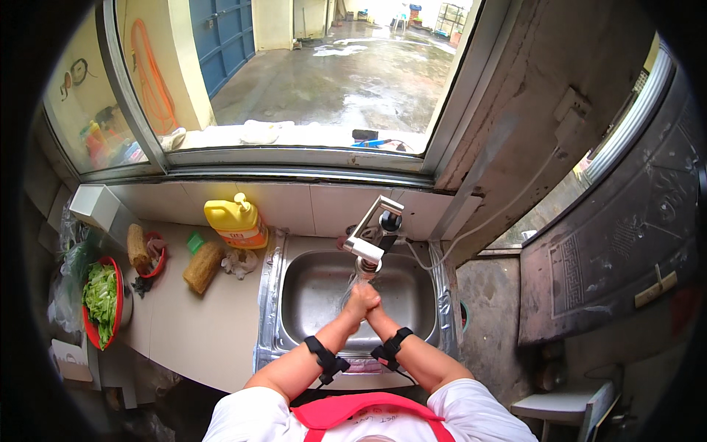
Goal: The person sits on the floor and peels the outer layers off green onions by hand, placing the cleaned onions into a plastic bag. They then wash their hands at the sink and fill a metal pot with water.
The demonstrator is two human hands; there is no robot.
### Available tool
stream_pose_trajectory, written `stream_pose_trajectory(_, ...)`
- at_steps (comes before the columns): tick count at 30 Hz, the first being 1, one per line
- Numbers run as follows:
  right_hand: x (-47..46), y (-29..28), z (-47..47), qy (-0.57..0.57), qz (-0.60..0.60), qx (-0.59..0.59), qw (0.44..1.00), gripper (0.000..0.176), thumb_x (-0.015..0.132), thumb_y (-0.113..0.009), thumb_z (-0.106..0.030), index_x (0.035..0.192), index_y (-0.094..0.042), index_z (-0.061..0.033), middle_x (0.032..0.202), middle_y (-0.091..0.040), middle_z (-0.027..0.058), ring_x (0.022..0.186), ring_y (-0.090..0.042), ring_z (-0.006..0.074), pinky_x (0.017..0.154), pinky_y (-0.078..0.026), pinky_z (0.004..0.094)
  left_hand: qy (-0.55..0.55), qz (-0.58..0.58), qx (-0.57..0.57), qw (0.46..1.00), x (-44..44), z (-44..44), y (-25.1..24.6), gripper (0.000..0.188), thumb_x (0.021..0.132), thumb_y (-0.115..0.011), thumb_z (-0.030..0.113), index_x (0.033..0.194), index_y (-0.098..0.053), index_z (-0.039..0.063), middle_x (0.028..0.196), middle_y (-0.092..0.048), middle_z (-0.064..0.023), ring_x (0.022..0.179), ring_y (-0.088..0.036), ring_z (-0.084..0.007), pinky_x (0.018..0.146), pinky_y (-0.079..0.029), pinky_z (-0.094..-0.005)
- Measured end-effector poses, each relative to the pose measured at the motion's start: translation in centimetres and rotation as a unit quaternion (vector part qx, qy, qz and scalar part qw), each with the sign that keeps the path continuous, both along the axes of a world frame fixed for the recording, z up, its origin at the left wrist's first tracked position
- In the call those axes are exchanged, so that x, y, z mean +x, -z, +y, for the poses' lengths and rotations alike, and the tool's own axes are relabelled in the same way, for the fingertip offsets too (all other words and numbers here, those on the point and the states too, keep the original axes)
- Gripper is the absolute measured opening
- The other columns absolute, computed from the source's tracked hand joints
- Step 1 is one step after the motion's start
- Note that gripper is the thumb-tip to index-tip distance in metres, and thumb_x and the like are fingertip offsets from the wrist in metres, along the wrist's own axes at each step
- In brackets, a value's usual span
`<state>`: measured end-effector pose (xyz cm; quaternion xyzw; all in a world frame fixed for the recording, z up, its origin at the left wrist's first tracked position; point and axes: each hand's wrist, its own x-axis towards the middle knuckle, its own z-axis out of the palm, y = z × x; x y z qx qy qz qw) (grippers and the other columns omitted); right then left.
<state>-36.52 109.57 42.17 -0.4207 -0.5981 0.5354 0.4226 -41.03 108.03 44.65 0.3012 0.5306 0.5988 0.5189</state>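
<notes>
Both of my hands are clasped together over the stainless steel sink (pixel 403 320), just under the metal faucet (pixel 365 250). Water runs from its spout onto them. My left hand (pixel 356 301) lies over my right hand (pixel 374 309), whose fingers are mostly hidden. No object shows between them. Each wrist wears a black strap with a small box. A yellow pump jug (pixel 235 221) stands on the counter left of the sink, with a crumpled cloth (pixel 239 263) and a loofah (pixel 203 267) in front of it.
On the left counter are a red-rimmed bowl of chopped greens (pixel 102 304), a second loofah (pixel 137 247), a small red basket (pixel 160 265) and a green item (pixel 195 242). A window (pixel 298 157) rises behind the sink. A white cable (pixel 480 235) hangs at the right, near a dark door (pixel 596 248).
</notes>
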Motion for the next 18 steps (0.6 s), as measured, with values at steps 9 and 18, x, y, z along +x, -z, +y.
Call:
stream_pose_trajectory(9,1.8,-0.6,-1.7,-0.305,-0.234,0.172,0.907,0.029,0.076,-0.051,-0.014,0.102,-0.051,-0.0002,0.100,-0.052,0.0199,0.097,-0.049,0.0339,0.080,-0.040,0.0416,-0.084,0.296,-0.033,0.951,-2.3,-1.9,3.2,0.031,0.081,-0.055,0.021,0.100,-0.042,0.000,0.086,-0.054,-0.0154,0.067,-0.056,-0.0267,0.062,-0.044,-0.0357)
stream_pose_trajectory(18,-0.3,-4.1,-2.1,-0.244,-0.199,0.300,0.901,0.045,0.076,-0.052,-0.015,0.115,-0.040,0.0042,0.120,-0.040,0.0263,0.109,-0.040,0.0373,0.095,-0.032,0.0368,-0.071,0.049,-0.158,0.984,-3.9,-4.1,-0.9,0.037,0.085,-0.048,0.021,0.112,-0.041,-0.003,0.111,-0.048,-0.0151,0.107,-0.045,-0.0230,0.092,-0.034,-0.0322)
